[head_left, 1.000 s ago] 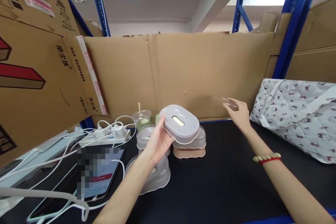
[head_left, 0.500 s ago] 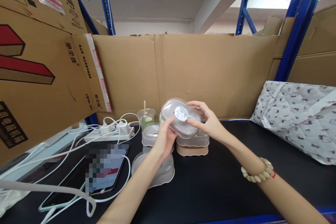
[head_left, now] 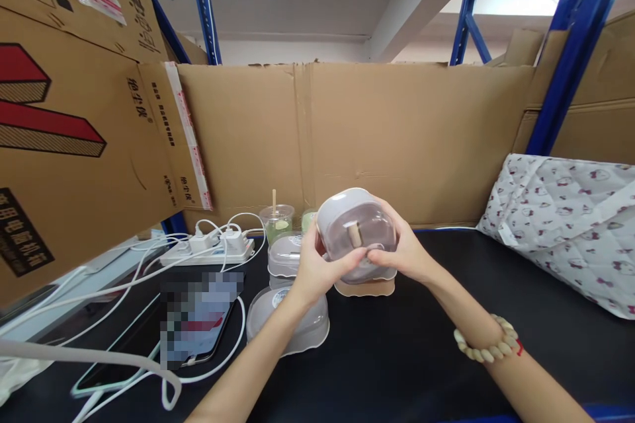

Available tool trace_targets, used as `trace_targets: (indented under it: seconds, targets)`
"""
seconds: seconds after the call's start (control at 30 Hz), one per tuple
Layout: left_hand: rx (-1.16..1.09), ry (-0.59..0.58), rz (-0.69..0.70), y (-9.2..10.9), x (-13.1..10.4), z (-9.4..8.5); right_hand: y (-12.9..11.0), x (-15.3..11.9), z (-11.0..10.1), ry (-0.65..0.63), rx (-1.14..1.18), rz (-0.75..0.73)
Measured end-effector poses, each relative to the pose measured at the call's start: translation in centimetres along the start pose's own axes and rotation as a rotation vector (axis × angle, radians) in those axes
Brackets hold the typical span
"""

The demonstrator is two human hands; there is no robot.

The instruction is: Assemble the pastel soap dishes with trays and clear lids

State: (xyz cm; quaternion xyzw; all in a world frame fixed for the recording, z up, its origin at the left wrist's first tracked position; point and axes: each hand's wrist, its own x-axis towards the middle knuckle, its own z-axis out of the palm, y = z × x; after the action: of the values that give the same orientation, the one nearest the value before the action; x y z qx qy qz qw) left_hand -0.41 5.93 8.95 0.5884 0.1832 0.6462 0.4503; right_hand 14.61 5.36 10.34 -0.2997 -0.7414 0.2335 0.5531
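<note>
A rounded plastic container [head_left: 374, 225], smoky and see-through with a whitish end, is held up and tilted between both hands. A small beige patch shows on its face; I cannot make out what it is. My left hand [head_left: 317, 264] grips its left side, thumb across the front. On the right side my right hand [head_left: 404, 248] grips it, thumb tip close to the left thumb and fingers mostly hidden behind. Beneath it, partly covered, stands a container with a tan base [head_left: 364, 289]. Similar clear-lidded containers stand at the left, one behind [head_left: 284, 254] and one nearer [head_left: 292, 327].
A drink cup with a straw [head_left: 276, 223] stands behind the containers. To the left lie a power strip [head_left: 208, 252], white cables and a phone [head_left: 208, 317]. A quilted bag [head_left: 565, 225] sits at the right. Cardboard [head_left: 397, 139] walls off the back of the black table [head_left: 421, 357].
The container has been turned in my hands, so its round label no longer faces me and its whitish end shows. My left thumb has moved right, near my right thumb.
</note>
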Motion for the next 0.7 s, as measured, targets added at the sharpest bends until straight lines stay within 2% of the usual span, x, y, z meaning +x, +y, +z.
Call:
trace_targets:
  seconds: [0.17,0.4,0.47,0.57,0.7]
  targets:
    - [0.077,-0.110,0.066,-0.4,-0.2,-0.1,-0.2,0.0,0.1,0.069,0.002,-0.025]
    - [0.070,-0.110,0.135,-1.3,0.1,-0.2,-1.0,-0.2,0.5,0.114,-0.057,0.022]
    - [0.082,-0.088,0.224,-1.4,0.2,-0.3,-1.0,-0.3,0.7,0.107,-0.050,0.033]
    - [0.172,-0.026,0.433,-1.3,0.2,-0.6,-0.8,-0.3,0.9,0.099,-0.053,0.009]
    - [0.327,-0.067,0.630,-1.2,0.2,-0.8,-0.8,-0.4,1.2,0.144,-0.090,-0.098]
